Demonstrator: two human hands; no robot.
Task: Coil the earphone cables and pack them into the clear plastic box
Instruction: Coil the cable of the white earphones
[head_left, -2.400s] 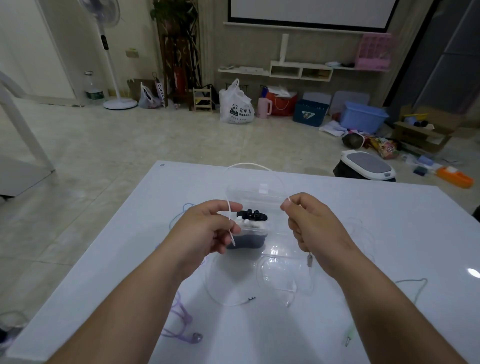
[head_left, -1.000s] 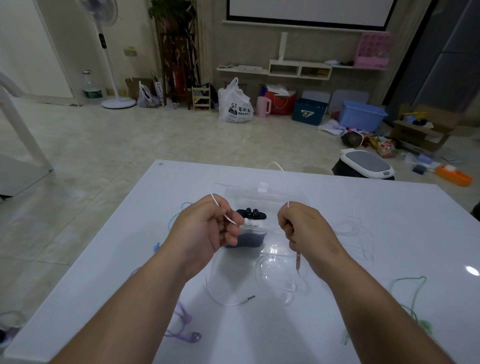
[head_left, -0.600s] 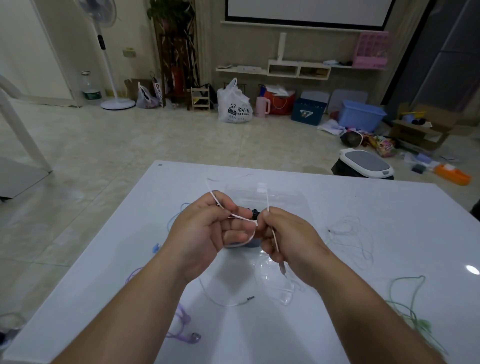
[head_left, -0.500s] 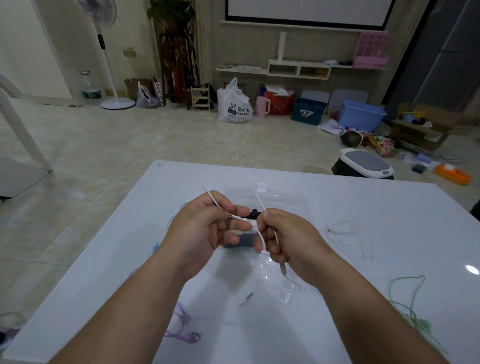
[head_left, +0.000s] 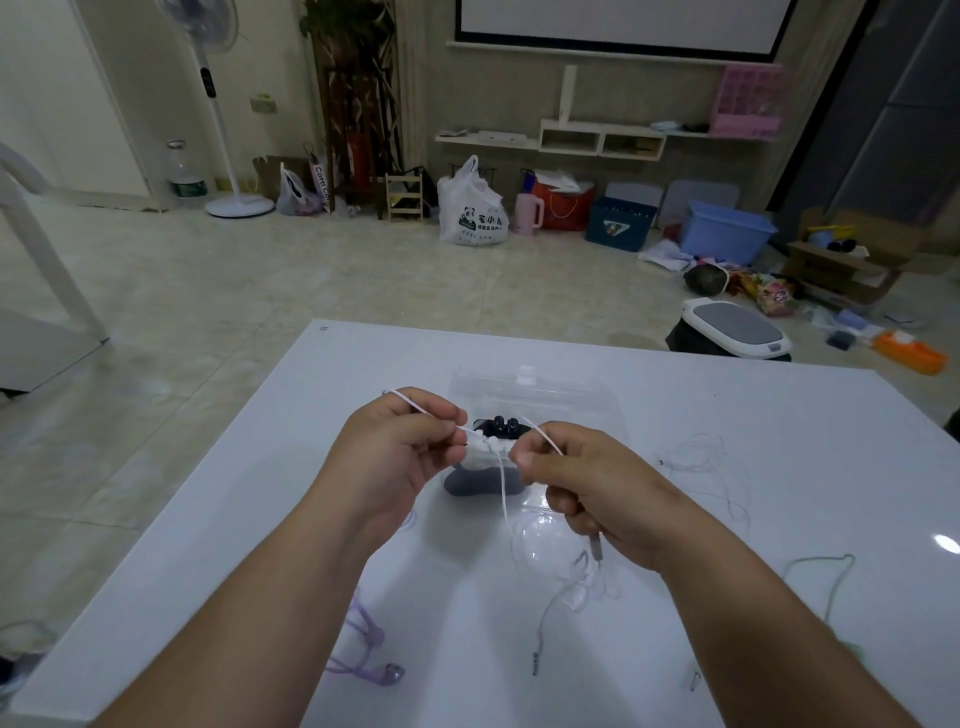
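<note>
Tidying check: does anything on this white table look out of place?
Yes: uncoiled earphone cables sprawl outside the clear plastic box: a purple cable near the left forearm, a tangled white cable far right, a pale green cable by the right forearm.

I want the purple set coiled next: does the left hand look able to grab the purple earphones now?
Probably not yet: the left hand pinches the white cable. Nothing covers the purple earphones, so the way is otherwise free.

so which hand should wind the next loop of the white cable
Likely the right hand: slack of the white cable hangs beside it, while the left hand pinches it over the clear box.
</note>
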